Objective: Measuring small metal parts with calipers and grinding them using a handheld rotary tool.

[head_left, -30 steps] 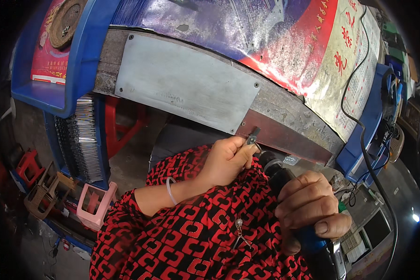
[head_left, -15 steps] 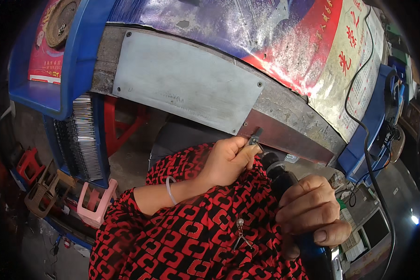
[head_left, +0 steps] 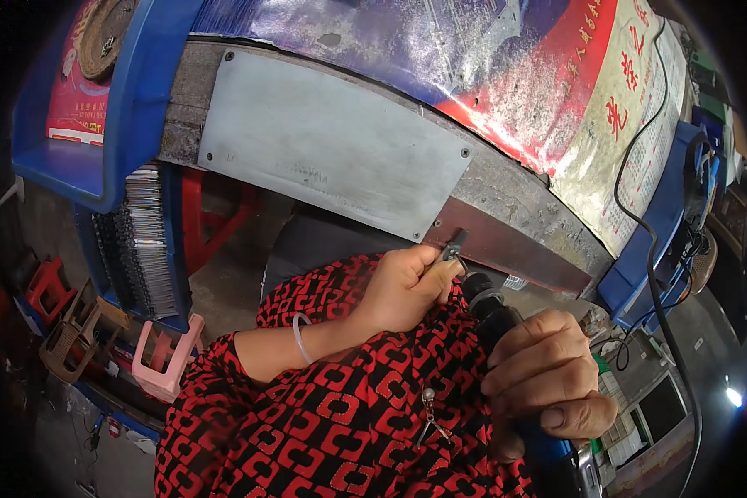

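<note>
left hand (head_left: 402, 286) pinches small dark metal part (head_left: 454, 246) | right hand (head_left: 548, 373) fisted on black-and-blue rotary tool (head_left: 494, 311) | part looks tiny, stiff, slip-prone; grip near base

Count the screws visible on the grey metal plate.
4: top-left corner screw, lower-left screw, right-edge screw, lower-right screw above the left hand. Others may be too faint to see.

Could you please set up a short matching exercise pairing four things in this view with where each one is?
Things:
1. small metal part
2. rotary tool
3. clear bangle
4. grey metal plate

Places:
A. screwed to the bench edge
B. gripped in the right hand
C. around the left wrist
D. pinched in the left hand fingertips

Pairs: 1-D, 2-B, 3-C, 4-A
</note>
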{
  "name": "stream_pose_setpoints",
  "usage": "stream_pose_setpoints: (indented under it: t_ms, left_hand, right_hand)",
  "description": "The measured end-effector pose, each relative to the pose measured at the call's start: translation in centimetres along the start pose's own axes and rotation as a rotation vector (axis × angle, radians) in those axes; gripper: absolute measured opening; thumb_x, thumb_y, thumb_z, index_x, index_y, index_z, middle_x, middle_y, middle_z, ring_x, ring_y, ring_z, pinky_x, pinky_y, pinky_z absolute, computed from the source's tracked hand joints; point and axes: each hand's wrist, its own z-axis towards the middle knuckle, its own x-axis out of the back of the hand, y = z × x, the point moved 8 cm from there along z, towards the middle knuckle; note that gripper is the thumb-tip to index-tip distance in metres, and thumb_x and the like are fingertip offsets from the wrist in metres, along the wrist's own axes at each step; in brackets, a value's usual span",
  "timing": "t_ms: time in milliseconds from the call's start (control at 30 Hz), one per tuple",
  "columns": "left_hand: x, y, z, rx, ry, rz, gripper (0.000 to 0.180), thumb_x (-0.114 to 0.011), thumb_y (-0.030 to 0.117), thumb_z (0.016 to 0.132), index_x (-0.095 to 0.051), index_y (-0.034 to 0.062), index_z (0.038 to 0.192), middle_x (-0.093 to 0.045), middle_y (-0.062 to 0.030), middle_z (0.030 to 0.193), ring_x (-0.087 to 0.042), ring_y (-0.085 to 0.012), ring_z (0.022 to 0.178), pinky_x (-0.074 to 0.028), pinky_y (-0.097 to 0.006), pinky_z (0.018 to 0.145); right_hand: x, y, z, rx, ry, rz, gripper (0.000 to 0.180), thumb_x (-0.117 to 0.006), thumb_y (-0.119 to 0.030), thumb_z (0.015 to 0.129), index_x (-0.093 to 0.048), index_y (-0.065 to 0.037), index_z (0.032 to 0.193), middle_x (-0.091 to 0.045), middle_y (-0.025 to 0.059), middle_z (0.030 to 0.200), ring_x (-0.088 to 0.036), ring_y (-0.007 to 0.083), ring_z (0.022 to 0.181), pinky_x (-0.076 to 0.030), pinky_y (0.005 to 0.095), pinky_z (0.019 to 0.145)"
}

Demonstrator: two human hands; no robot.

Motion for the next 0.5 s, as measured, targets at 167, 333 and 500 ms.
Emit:
stream_pose_setpoints:
  t_ms: [167, 333, 500]
  left_hand:
    - [0.00, -0.59, 0.16, -0.052, 0.006, -0.030, 0.023, -0.052, 0.016, 0.089, -0.060, -0.0029, 0.080, -0.054, 0.0002, 0.057, -0.047, -0.0040, 0.053, -0.038, -0.021, 0.050]
    - [-0.01, -0.50, 0.24, -0.058, -0.004, 0.016, 0.024, -0.051, 0.017, 0.089, -0.060, -0.0032, 0.080, -0.055, -0.0001, 0.057, -0.046, -0.0039, 0.052, -0.038, -0.021, 0.049]
    - [0.05, 0.15, -0.08, -0.030, -0.008, -0.032, 0.023, -0.052, 0.017, 0.089, -0.060, -0.0029, 0.080, -0.054, 0.0008, 0.057, -0.046, -0.0037, 0.053, -0.037, -0.020, 0.049]
  right_hand:
    - [-0.17, 0.13, 0.50, 0.000, -0.033, 0.031, 0.035, -0.074, -0.012, 0.071, -0.044, -0.004, 0.088, -0.059, 0.0106, 0.068, -0.061, 0.0224, 0.057, -0.052, 0.0323, 0.049]
    - [-0.06, 0.11, 0.77, 0.007, -0.072, 0.042, 0.036, -0.074, -0.012, 0.071, -0.044, -0.004, 0.088, -0.059, 0.0104, 0.068, -0.061, 0.0224, 0.057, -0.052, 0.0319, 0.050]
    - [-0.30, -0.28, 0.22, 0.032, -0.048, 0.003, 0.041, -0.075, -0.014, 0.070, -0.042, -0.005, 0.093, -0.059, 0.0102, 0.069, -0.061, 0.0223, 0.057, -0.052, 0.0315, 0.051]
